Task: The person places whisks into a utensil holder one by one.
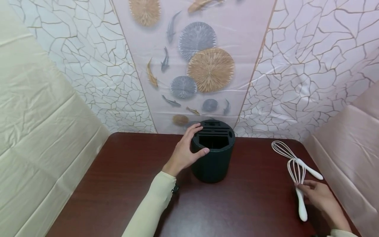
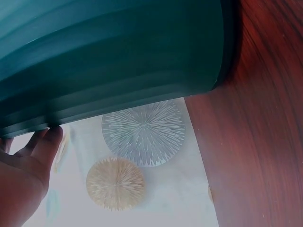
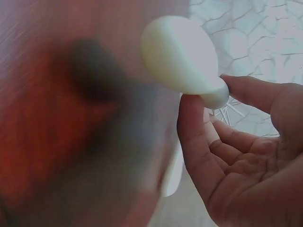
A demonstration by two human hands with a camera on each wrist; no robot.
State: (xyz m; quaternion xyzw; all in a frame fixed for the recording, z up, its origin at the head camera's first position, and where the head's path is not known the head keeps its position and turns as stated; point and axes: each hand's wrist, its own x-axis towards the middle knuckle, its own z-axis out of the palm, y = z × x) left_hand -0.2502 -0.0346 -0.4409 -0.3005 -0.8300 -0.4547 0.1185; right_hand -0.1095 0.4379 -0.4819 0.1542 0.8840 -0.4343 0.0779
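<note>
A dark green, round utensil holder (image 1: 211, 166) with slots and a wide opening in its top stands upright on the table. My left hand (image 1: 185, 153) holds its left side, thumb on the near rim and fingers along the top edge; the left wrist view shows fingertips (image 2: 54, 135) against the ribbed wall. At the right, my right hand (image 1: 321, 196) pinches a white-handled whisk (image 1: 301, 207) between thumb and fingers, near where the wires meet the handle. Its handle (image 3: 180, 54) looms close in the right wrist view, above the tabletop. A second whisk (image 1: 311, 170) lies just behind, its wires partly overlapped by the first.
The dark red-brown wooden table (image 1: 127, 184) ends at a patterned cloth backdrop (image 1: 97, 65) behind the holder. Plain cloth hangs along the left side (image 1: 35, 115), and another cloth (image 1: 349, 141) stands close beside the right hand and whisks.
</note>
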